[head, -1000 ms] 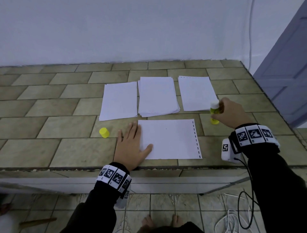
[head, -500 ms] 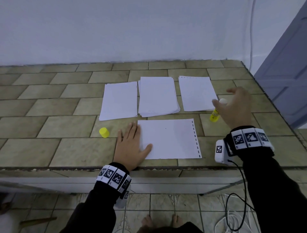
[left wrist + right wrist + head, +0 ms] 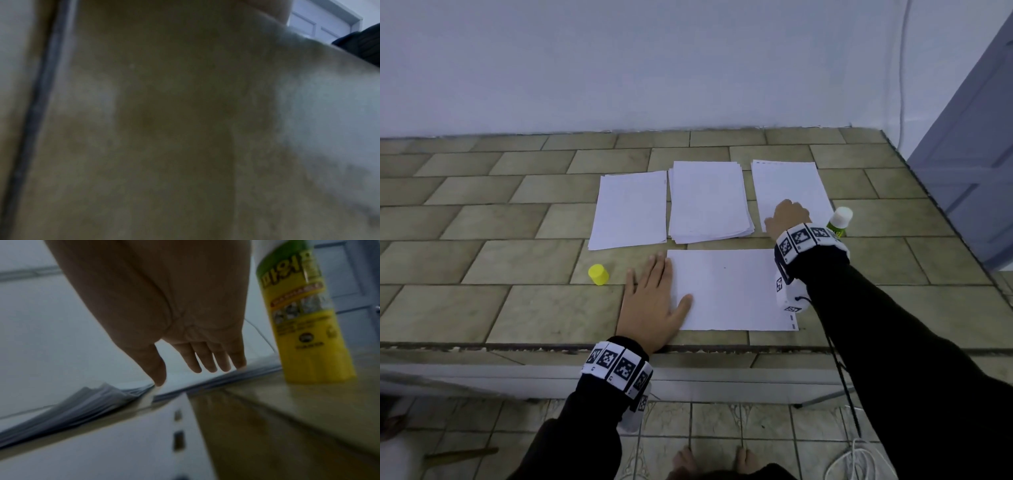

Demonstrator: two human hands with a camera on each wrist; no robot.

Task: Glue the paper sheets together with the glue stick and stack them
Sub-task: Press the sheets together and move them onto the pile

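My left hand [image 3: 654,301] lies flat on the tiled table, its thumb and forefinger on the left edge of the near sheet [image 3: 726,291]. My right hand [image 3: 786,214] rests on the near end of the far right sheet [image 3: 787,185]. In the right wrist view its fingers [image 3: 209,363] are straight on that sheet, and the thumb tip touches the sheet's near corner. The uncapped glue stick [image 3: 839,222] [image 3: 304,321] stands upright just right of that hand, free of it. Its yellow cap [image 3: 598,274] sits left of my left hand. The left wrist view is dark and blurred.
A thicker paper stack [image 3: 709,202] lies in the far middle, with a single sheet [image 3: 630,209] to its left. The table's front edge [image 3: 688,347] runs just below my left wrist. A door [image 3: 969,137] stands at the right, and a white cable [image 3: 859,459] lies on the floor.
My right hand stood the glue stick on the table, let go of it and moved left onto the far right sheet. My left hand has stayed in place.
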